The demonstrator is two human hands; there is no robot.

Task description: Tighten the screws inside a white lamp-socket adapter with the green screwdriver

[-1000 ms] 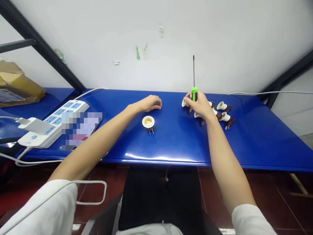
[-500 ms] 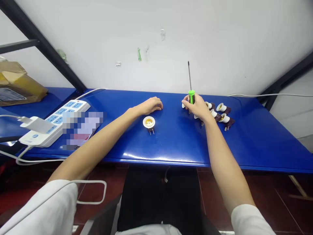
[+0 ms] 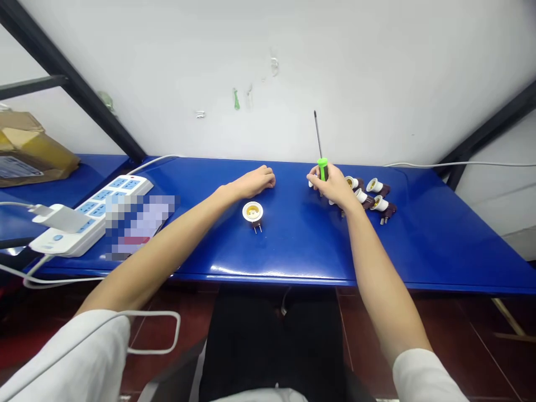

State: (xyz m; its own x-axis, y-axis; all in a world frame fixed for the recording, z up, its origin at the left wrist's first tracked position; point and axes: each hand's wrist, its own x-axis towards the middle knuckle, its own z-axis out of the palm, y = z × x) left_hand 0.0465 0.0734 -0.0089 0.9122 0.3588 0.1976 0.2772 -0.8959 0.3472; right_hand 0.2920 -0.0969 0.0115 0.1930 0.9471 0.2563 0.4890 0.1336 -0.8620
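Observation:
My right hand [image 3: 330, 183] grips the green and black handle of a screwdriver [image 3: 322, 167], whose metal shaft points up toward the wall. Close by and partly beneath that hand lie several white and brown plug-in bulb sockets [image 3: 379, 203]; some are hidden by my fingers and wrist. My left hand [image 3: 256, 181] rests on the blue table with its fingers curled in, so whatever they may hold is hidden. Just below it, a single plug-in bulb socket [image 3: 252, 212] lies apart from the others, its brass-lined opening facing up and its two prongs toward me.
A white power strip [image 3: 62, 241] with a white charger [image 3: 62, 218] plugged in lies at the left, beside a blurred-out phone-like object [image 3: 144, 223]. A cardboard box [image 3: 36, 148] sits farther left. White cables cross the left side; a wall stands behind the table.
The screwdriver has tilted slightly to the left in my right hand. The whole view has shifted a little; my left hand and the lone socket keep their places on the table.

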